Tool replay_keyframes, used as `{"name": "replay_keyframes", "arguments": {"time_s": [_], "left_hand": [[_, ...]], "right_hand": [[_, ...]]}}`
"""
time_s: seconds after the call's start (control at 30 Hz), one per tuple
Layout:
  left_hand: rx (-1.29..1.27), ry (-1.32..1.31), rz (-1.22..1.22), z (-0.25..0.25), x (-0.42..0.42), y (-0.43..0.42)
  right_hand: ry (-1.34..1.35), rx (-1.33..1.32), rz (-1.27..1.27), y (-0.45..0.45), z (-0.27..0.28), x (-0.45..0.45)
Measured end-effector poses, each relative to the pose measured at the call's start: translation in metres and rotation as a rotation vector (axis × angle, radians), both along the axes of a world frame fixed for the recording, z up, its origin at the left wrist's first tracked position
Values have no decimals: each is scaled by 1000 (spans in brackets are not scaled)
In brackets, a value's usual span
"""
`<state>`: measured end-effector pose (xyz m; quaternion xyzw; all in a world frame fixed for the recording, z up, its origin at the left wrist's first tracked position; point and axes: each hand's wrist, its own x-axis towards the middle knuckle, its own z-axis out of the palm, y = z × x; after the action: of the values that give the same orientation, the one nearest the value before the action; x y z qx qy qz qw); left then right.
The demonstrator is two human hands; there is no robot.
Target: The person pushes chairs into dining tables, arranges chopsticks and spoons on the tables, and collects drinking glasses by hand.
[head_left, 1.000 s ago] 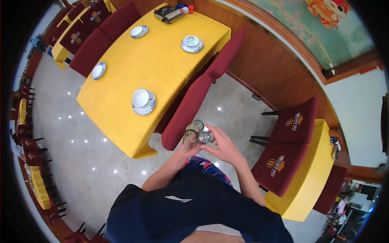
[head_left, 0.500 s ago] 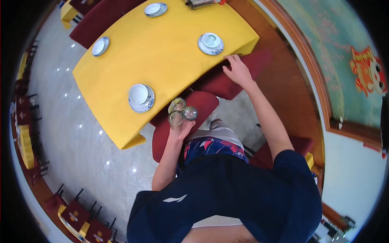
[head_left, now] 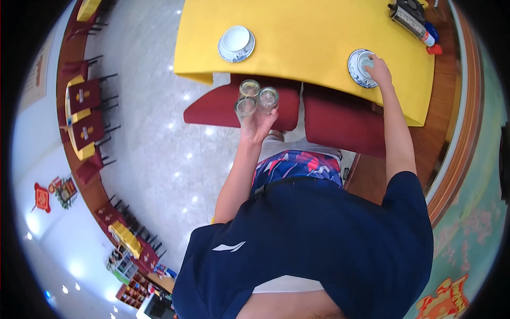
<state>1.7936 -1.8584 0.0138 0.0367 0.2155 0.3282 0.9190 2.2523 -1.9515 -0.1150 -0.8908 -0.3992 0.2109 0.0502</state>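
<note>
My left hand [head_left: 257, 125] is closed around a cluster of three clear glasses, held over the red chair [head_left: 287, 101] in front of me. One glass [head_left: 269, 97] is on the right of the cluster, another glass [head_left: 249, 89] at the far side, and a third glass [head_left: 245, 108] nearest my wrist. My right hand [head_left: 379, 72] reaches over the table, its fingers pinched at a clear glass [head_left: 365, 61] inside a white bowl [head_left: 362, 55]. That bowl stands on a blue-patterned plate [head_left: 355, 77]. The fingertips are partly hard to make out.
A yellow-covered table [head_left: 297, 37] spans the far side. Another white bowl [head_left: 235, 38] sits on a patterned plate [head_left: 241, 55] at its left. A gas canister [head_left: 411, 25] lies by a black stove at the right. A second red chair [head_left: 342, 119] is tucked under.
My view has turned, and the table now lies straight ahead. My right hand has gone from the table's edge to the glass in the bowl. My left hand still holds the three glasses.
</note>
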Motion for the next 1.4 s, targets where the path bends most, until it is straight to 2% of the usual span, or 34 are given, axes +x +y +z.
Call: {"name": "replay_keyframes", "arguments": {"time_s": [0.13,0.2,0.3,0.33,0.4,0.47,0.53,0.6,0.87,0.93,1.07,1.2,1.4], "left_hand": [[5,33,21,-1,16,-29],[13,55,52,0,17,-37],[-2,147,77,6,15,-47],[-6,152,91,10,14,-52],[19,150,100,16,10,-56],[28,157,109,22,5,-60],[51,154,124,28,-7,-65],[109,93,129,34,-22,-66],[101,-35,134,34,-135,-63],[152,-100,95,31,-177,-66],[134,-136,186,28,-258,-67],[214,-191,349,20,-329,-65],[122,-100,742,-25,-443,-68]], "right_hand": [[-42,122,69,-12,12,5],[56,426,76,-20,38,-8],[479,494,29,-27,157,-85],[580,517,40,-32,181,-112],[975,577,46,-39,207,-164],[1054,508,219,-40,223,-199],[1093,413,272,-39,244,-225],[1134,428,273,-36,245,-247],[940,501,383,-26,272,-370],[1012,471,367,-21,278,-418],[1037,399,483,-2,278,-512],[910,293,732,28,281,-593],[780,227,1088,82,273,-738]]}}
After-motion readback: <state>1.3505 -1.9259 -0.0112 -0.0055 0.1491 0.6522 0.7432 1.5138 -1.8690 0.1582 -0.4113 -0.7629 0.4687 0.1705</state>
